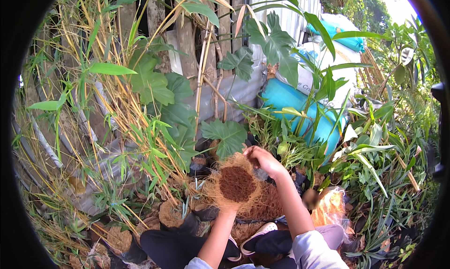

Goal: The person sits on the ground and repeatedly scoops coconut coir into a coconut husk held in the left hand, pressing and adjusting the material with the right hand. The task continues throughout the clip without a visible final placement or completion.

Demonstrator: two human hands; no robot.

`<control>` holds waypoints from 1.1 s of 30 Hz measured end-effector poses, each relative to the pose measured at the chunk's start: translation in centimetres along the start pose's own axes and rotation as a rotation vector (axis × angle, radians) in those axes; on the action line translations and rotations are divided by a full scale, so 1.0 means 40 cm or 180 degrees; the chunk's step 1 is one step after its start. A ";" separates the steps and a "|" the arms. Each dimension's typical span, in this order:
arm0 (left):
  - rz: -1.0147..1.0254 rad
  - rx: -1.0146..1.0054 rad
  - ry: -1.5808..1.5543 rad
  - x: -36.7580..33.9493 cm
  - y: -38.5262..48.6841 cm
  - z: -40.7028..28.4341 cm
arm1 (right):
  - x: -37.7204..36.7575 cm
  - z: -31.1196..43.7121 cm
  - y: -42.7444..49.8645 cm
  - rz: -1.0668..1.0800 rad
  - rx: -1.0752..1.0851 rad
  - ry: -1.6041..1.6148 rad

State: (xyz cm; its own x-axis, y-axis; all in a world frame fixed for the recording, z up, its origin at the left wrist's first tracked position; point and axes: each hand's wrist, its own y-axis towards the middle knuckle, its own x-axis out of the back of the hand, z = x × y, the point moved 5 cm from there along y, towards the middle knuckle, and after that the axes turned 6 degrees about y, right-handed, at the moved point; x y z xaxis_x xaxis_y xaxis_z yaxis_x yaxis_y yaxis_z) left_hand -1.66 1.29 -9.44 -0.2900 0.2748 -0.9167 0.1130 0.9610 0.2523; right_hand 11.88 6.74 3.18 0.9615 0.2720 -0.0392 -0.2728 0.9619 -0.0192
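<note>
A shaggy pad of coconut fibre (pixel 211 191) lies spread over my left hand (pixel 229 210), which supports it from below; the fingers are hidden beneath. In the pad's middle sits a round mound of dark brown coir-like growing medium (pixel 238 184). My right hand (pixel 262 159) is at the pad's far right edge, its fingertips bent together on the fibre there. Below the pad, a container (pixel 265 200) of similar brown loose material stands on the ground, partly hidden by the pad and my right forearm.
A clear plastic bag of orange-brown fibre (pixel 329 207) lies to the right. Pots of fibre (pixel 171 212) stand at the left, among bamboo stems (pixel 132 121). Stacked sacks (pixel 299 100) rest by a wooden fence (pixel 186 40). Two shoes (pixel 258 234) are close below the container.
</note>
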 end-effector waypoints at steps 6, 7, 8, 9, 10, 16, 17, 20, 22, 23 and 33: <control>0.0042 -0.0003 -0.0139 -0.106 -0.002 -0.023 | -0.077 0.026 -0.020 0.0369 0.0469 -0.1306; 0.0028 -0.0026 -0.0006 -0.118 -0.003 -0.027 | -0.075 0.022 -0.021 0.0278 0.0277 -0.1319; 0.0047 -0.0024 -0.0103 -0.128 -0.003 -0.032 | -0.079 0.041 -0.024 0.0171 0.0732 -0.1520; 0.0054 -0.0006 -0.0172 -0.136 -0.004 -0.034 | -0.078 0.046 -0.023 0.0091 0.0805 -0.1733; 0.0050 -0.0008 -0.0218 -0.141 -0.003 -0.037 | -0.077 0.044 -0.023 0.0038 0.0767 -0.1896; 0.0148 -0.0027 -0.0400 -0.156 -0.003 -0.043 | -0.086 0.020 -0.005 0.0109 0.0872 -0.2512; 0.0182 -0.0051 -0.0317 -0.157 -0.002 -0.044 | -0.089 0.015 -0.003 0.0045 0.0868 -0.2770; 0.0349 -0.0117 -0.0152 -0.160 0.003 -0.045 | -0.092 0.020 -0.014 -0.0206 0.0993 -0.2872; 0.0326 -0.0023 -0.0242 -0.151 0.009 -0.040 | -0.091 0.026 -0.019 -0.0409 0.0977 -0.2981; 0.0299 0.0030 -0.0289 -0.145 0.008 -0.036 | -0.091 0.029 -0.021 -0.0482 0.0973 -0.2958; 0.0444 -0.0040 -0.0137 -0.092 0.029 -0.031 | -0.101 0.022 -0.012 -0.0625 0.0804 -0.3171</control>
State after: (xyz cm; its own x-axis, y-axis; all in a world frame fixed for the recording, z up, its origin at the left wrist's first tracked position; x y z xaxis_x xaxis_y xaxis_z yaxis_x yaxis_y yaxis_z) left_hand -1.62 1.42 -5.41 -0.2312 0.4044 -0.8849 0.1375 0.9140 0.3818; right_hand 8.15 5.20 4.23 0.6111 -0.0991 0.7853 -0.2046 0.9386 0.2777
